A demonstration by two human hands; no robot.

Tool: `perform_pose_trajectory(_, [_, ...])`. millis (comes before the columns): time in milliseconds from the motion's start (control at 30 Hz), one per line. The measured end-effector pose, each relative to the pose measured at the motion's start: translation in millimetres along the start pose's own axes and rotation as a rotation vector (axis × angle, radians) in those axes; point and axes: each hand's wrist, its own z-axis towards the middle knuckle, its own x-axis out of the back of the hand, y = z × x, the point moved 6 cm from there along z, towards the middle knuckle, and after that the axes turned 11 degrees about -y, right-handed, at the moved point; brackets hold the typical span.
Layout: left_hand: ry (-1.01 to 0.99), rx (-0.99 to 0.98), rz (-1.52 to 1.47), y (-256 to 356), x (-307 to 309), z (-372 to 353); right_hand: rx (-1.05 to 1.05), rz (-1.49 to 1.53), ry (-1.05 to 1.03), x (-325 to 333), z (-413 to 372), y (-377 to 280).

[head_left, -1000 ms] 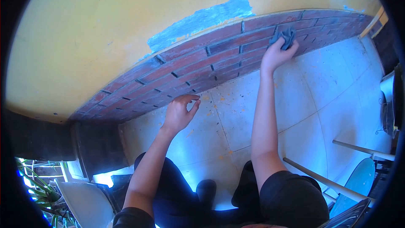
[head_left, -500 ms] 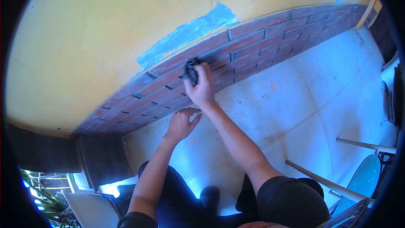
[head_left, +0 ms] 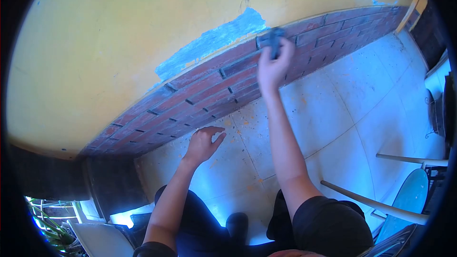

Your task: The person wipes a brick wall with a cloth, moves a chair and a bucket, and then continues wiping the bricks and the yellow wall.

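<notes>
My right hand (head_left: 275,69) is closed round a dark, crumpled cloth (head_left: 272,40), blurred a little by motion. The cloth is against the upper rows of the brick-patterned wall band (head_left: 204,88), just right of the pale blue bare patch (head_left: 214,38) in the yellow wall (head_left: 119,33). My left hand (head_left: 204,143) hangs above the floor near the foot of the wall, thumb and fingers apart, holding nothing.
The tiled floor (head_left: 333,119) has small flakes scattered along the wall. A teal chair seat (head_left: 410,197) with pale metal legs stands at the lower right. A white chair (head_left: 102,240) and a plant (head_left: 50,226) are at the lower left.
My right hand has moved up and to the right along the brick band with the dark cloth. My left hand has hardly moved.
</notes>
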Motion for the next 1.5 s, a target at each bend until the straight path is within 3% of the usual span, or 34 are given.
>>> perform_pose_trajectory(267, [-0.079,-0.006,0.007,1,-18,14,0.131,0.231,-0.580,-68,-115,-77])
perform_pose_trajectory(367, [-0.088,0.010,0.014,-4,-19,16,0.012,0.377,-0.523,-67,-125,-64])
perform_pose_trajectory(400, [-0.081,0.014,0.003,-5,-20,16,-0.182,0.398,-0.522,-63,-122,-49])
perform_pose_trajectory(467, [-0.061,0.032,-0.034,0,-14,12,-0.176,0.340,-0.207,-34,-92,-36])
perform_pose_trajectory(567, [-0.044,0.019,-0.041,-1,-12,7,-0.142,0.496,-0.093,5,-22,-48])
perform_pose_trajectory(600, [-0.044,0.007,-0.030,-2,-11,6,-0.084,0.520,-0.165,9,-4,-50])
perform_pose_trajectory(667, [-0.048,0.008,-0.030,-4,-10,5,0.185,0.203,-0.149,15,21,-67])
perform_pose_trajectory(1100, [-0.015,0.003,-0.085,10,-10,16,0.029,0.027,-0.240,-6,-44,8])
perform_pose_trajectory(1300, [0.148,-0.193,0.035,39,19,37,-0.047,0.051,-0.223,-11,-38,4])
perform_pose_trajectory(1400, [0.365,-0.381,0.198,91,80,44,0.010,-0.041,-0.086,-3,-21,14])
perform_pose_trajectory(1433, [0.326,-0.401,0.348,99,94,49,-0.010,-0.029,0.003,8,0,19])
perform_pose_trajectory(1500, [0.389,-0.538,0.593,121,135,61,-0.213,-0.105,0.176,37,46,46])
